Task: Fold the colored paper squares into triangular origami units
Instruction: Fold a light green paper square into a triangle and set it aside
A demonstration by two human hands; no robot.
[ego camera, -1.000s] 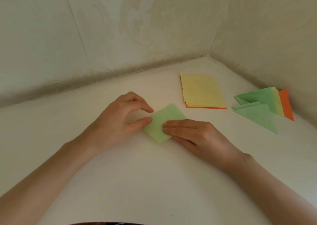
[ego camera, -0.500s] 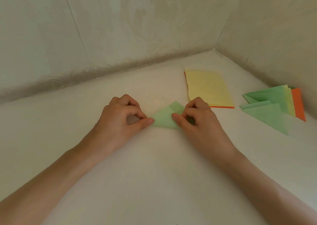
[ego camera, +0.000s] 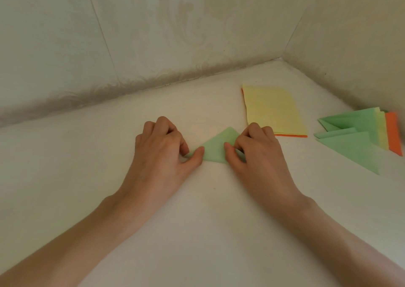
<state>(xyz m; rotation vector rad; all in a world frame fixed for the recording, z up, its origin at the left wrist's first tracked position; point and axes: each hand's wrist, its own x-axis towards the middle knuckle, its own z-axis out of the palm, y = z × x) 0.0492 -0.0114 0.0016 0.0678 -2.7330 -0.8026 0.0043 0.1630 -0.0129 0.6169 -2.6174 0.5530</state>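
A light green paper, folded into a triangle, lies flat on the white table between my hands. My left hand pinches its left corner with thumb and fingers. My right hand presses down on its right side, thumb on top, and hides that corner. A stack of flat paper squares, yellow on top with orange at the bottom, lies behind my right hand. Folded triangular units, mostly green with yellow and orange ones beneath, lie at the far right.
Pale patterned walls close the table at the back and at the right, meeting in a corner. The folded units lie close to the right wall.
The green square was folded over into a triangle. My right hand went from lying flat on the sheet to pinching its right side; my left hand kept the left corner.
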